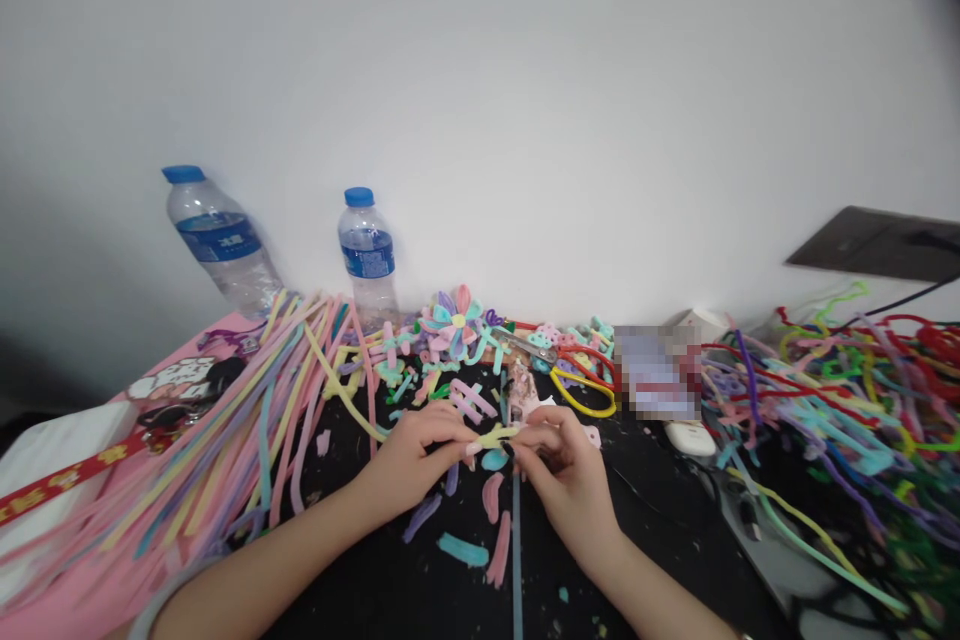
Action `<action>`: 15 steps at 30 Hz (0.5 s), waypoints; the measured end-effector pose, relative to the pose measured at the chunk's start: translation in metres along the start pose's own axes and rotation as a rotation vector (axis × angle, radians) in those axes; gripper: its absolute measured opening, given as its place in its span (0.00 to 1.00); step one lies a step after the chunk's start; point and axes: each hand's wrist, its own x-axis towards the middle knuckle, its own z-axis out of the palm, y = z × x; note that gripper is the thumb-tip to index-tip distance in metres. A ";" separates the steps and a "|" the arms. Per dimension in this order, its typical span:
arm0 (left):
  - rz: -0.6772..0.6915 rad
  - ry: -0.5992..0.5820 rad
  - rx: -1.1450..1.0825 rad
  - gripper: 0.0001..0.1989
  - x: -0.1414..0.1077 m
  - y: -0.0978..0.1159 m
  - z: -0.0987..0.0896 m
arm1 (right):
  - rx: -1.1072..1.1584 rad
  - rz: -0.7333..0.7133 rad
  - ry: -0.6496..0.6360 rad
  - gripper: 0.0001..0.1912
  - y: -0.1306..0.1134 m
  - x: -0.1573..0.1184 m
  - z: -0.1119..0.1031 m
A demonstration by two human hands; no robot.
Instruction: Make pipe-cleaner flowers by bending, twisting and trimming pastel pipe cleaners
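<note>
Between my two hands is a short yellow pipe-cleaner piece (pixel 495 436), pinched at both ends. My left hand (pixel 427 455) grips its left end between thumb and fingertips. On the other end, my right hand (pixel 559 455) closes with thumb and index finger. Just below the yellow piece lies a light blue pipe-cleaner loop (pixel 494 460). Nearer to me on the black table (pixel 420 590) are a pink loop (pixel 491 498), a pink strip (pixel 499 550), a teal strip (pixel 463 550) and a purple strip (pixel 422 517).
Long pastel pipe cleaners (pixel 217 440) spread over the left side. A pipe-cleaner flower (pixel 458 320), yellow-handled scissors (pixel 583 394) and small pieces lie at the back. Two water bottles (pixel 367 255) stand by the wall. A blurred phone-like screen (pixel 656 375) and tangled pipe cleaners (pixel 862 400) are right.
</note>
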 end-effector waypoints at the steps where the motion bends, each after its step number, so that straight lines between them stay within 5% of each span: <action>1: 0.002 0.008 0.004 0.12 0.000 0.000 0.000 | -0.019 -0.011 0.008 0.07 -0.001 0.000 0.000; 6: -0.003 0.015 0.044 0.14 -0.001 0.000 -0.001 | -0.225 -0.192 -0.003 0.02 -0.006 -0.001 -0.002; 15: 0.013 -0.045 0.094 0.14 -0.002 -0.001 -0.001 | -0.425 -0.457 -0.057 0.07 -0.013 -0.002 -0.008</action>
